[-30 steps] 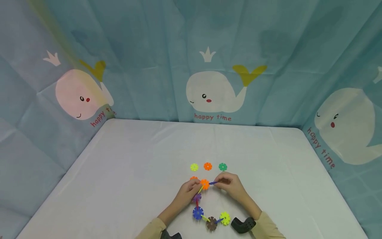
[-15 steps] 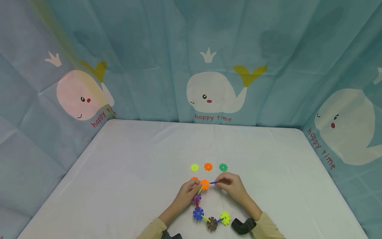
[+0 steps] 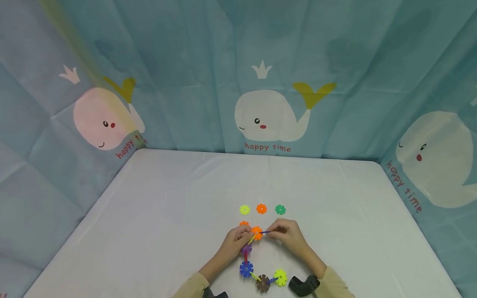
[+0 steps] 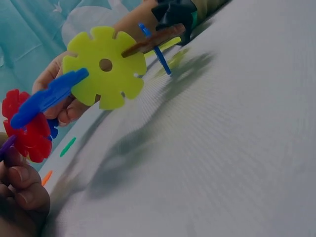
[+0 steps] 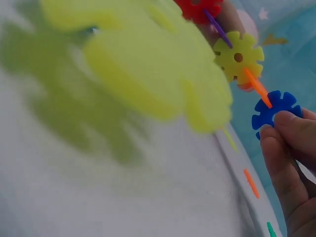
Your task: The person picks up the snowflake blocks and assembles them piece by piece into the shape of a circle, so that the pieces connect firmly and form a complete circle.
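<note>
A chain of slotted plastic snowflake discs [image 3: 244, 271] curves over the white table in the head view. My left hand [image 3: 231, 245] grips it near its far end, beside an orange disc [image 3: 257, 236]; its fingers hide which piece they pinch. Between thumb and fingertips, my right hand [image 3: 292, 238] pinches a blue disc [image 5: 267, 116], seen edge-on in the head view. That blue disc meets the orange disc's edge [image 5: 257, 88] in the right wrist view. Red [image 4: 30, 140], blue [image 4: 47, 98] and yellow [image 4: 85, 49] chain discs show in the left wrist view.
Loose yellow [image 3: 244, 210], orange [image 3: 261, 208] and green [image 3: 280, 209] discs lie in a row beyond my hands. Another orange disc [image 3: 244, 223] is partly hidden behind my left hand. A black wrist device [image 3: 303, 285] sits by the right sleeve. Whale-printed curtains surround the table [image 3: 167, 207].
My right hand has brought the blue disc slightly left, from a small gap to contact with the orange disc. The left hand keeps its hold on the chain. The view has shifted slightly.
</note>
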The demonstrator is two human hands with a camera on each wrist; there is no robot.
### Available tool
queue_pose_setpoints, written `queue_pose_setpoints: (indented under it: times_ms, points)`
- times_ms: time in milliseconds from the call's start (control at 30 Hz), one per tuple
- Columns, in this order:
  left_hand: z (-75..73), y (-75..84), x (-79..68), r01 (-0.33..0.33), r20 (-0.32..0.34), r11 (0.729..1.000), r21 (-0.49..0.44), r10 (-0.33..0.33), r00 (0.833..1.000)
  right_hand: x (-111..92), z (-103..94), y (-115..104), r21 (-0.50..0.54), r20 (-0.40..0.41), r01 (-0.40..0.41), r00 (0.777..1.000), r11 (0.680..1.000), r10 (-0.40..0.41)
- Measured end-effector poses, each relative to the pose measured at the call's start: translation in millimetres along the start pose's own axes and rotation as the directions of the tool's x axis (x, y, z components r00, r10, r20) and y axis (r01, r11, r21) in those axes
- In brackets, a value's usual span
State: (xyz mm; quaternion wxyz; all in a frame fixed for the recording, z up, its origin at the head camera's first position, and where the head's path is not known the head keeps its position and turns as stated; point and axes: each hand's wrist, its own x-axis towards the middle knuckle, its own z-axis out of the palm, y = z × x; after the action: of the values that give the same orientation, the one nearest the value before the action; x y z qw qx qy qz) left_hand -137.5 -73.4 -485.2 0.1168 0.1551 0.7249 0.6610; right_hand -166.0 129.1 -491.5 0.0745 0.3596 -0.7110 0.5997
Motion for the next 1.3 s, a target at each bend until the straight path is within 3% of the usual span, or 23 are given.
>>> queue_pose_setpoints:
  times_ms: [200,367,467,567,700,800,867,1000,1133,1200,1300]
  points:
    - [-4.6,1.3,-5.0,0.005,-0.033,1.0,0.013,-0.005,0.999,3.1,7.1,3.4,0.039,0.033,0.017,0.999,0.999,-0.018]
    - [-11.3,1.7,-12.3,0.014,-0.046,1.0,0.026,-0.013,0.999,-1.6,13.7,21.4,0.062,0.095,-0.034,0.995,0.997,0.028]
    - [-15.8,2.4,-16.3,0.016,-0.063,1.0,0.012,-0.015,0.998,-4.6,15.6,31.9,-0.043,0.161,-0.07,0.984,0.997,0.076]
    - [-19.3,1.6,-18.4,0.015,-0.086,1.0,-0.016,-0.017,0.996,-3.6,16.4,34.1,-0.206,0.26,-0.036,0.961,0.978,0.091]
    - [-21.3,-1.9,-18.3,0.019,-0.09,0.999,-0.049,-0.023,0.996,1.2,18.7,29.3,-0.384,0.401,0.086,0.913,0.919,0.082]
    - [-21.5,-4.4,-17.6,0.028,-0.095,0.997,-0.073,-0.035,0.995,3.9,21.4,25.0,-0.466,0.463,0.172,0.883,0.868,0.074]
    - [-21.1,-5.2,-16.7,0.033,-0.1,0.996,-0.082,-0.042,0.994,4.5,22.3,24.0,-0.506,0.453,0.211,0.89,0.836,0.049]
    - [-19.2,-5.0,-12.8,0.022,-0.099,0.997,-0.068,-0.028,0.995,3.7,20.0,26.9,-0.552,0.343,0.23,0.939,0.802,-0.033]
    - [-17.4,-2.8,-10.7,0.015,-0.095,0.999,-0.044,-0.019,0.995,2.7,17.2,30.9,-0.509,0.262,0.15,0.965,0.848,-0.013]
    - [-16.9,-1.4,-10.6,0.011,-0.094,0.999,-0.033,-0.014,0.995,2.2,17.1,32.0,-0.48,0.252,0.105,0.968,0.871,0.022]
    - [-16.8,0.2,-10.8,0.004,-0.097,1.0,-0.009,-0.005,0.995,1.8,18.8,33.1,-0.468,0.271,0.093,0.962,0.879,0.043]
